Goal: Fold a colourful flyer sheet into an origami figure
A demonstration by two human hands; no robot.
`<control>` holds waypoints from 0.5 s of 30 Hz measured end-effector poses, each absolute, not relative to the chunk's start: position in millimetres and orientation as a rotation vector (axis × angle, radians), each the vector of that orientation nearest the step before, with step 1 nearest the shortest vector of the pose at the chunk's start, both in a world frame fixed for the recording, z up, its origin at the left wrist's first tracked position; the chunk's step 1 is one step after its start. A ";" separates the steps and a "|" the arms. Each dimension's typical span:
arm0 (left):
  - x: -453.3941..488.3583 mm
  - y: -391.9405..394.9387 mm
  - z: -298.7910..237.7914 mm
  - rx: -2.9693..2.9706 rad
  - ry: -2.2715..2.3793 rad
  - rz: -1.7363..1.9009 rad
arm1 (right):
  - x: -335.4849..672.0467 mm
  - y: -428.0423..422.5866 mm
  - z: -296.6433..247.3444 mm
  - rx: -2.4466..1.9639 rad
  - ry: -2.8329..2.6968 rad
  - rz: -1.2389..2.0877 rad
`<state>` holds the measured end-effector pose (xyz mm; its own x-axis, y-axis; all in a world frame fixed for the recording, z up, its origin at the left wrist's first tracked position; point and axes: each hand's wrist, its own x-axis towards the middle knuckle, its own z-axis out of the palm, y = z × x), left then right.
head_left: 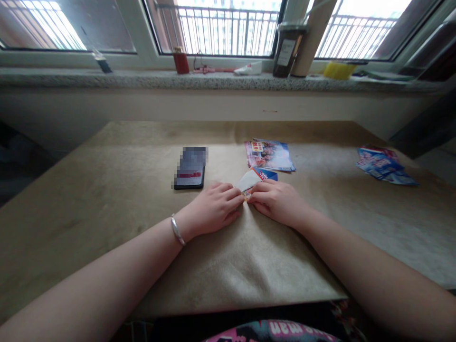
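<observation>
Both my hands rest together on the tan cloth-covered table [107, 190], pinching a small folded printed paper [253, 178] between them. My left hand [213, 209], with a silver bracelet at the wrist, has its fingers curled onto the paper's near left edge. My right hand [278, 202] is curled onto its near right edge. The paper shows a white inner face and a red and blue printed side, tilted up away from me.
A black phone [190, 168] lies just left of the paper. A stack of printed leaflets [269, 155] lies behind it, and more leaflets [383, 165] sit at the far right. The windowsill [142, 80] holds a red container [181, 61], a dark jar [287, 50] and a yellow object [339, 70].
</observation>
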<state>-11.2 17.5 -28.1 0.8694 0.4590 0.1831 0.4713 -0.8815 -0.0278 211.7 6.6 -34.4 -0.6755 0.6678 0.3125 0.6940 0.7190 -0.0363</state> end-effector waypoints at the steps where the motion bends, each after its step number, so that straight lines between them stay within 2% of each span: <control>1: -11.6 18.1 -27.2 -2.958 -0.736 -0.261 | 212.0 6.7 -34.8 -1.069 -2.620 -0.119; 15: -19.5 21.2 -22.1 -2.913 -0.752 -0.272 | 213.7 5.4 -34.4 -1.072 -2.626 -0.144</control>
